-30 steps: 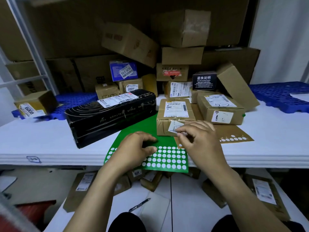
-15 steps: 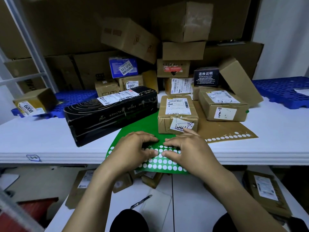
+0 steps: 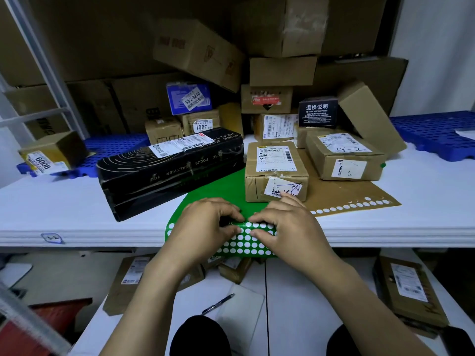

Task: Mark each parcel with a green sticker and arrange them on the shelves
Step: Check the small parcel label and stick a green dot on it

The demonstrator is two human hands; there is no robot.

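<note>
Lower shelf, near edge: a pen (image 3: 218, 303) lies tilted beside a white pad (image 3: 241, 312) on the lower shelf (image 3: 295, 304). I see a flat brown parcel (image 3: 408, 291) at its right side.
Left hand: the left hand (image 3: 203, 224) has its fingers curled, pinching the green sticker sheet (image 3: 246, 245) between thumb and fingertips.
Right hand: the right hand (image 3: 290, 227) is curled the same way, gripping the sheet just beside the left. The fingertips of the two hands nearly meet.
Sticker sheet: it hangs over the front edge of the upper shelf (image 3: 77, 214), about mid-width. The near part shows rows of white circles, the far part is solid green.
Small parcel: a brown parcel (image 3: 275, 173) sits on the sheet's far part, just beyond my right hand, white labels on top and front.
Black box: a long black box (image 3: 169, 173) lies left of that parcel, angled, one corner toward the front edge.
Brown sheet: a brown backing sheet (image 3: 347, 199) lies right of the parcel, with a row of white circles.
Marked parcel: a labelled parcel (image 3: 344, 158) rests on the brown sheet's far side, with a green dot (image 3: 383, 165) at its right end.
Back of shelf: blue pallets at left (image 3: 113, 145) and right (image 3: 431, 132), and a leaning stack of cartons (image 3: 282, 70) between them.
</note>
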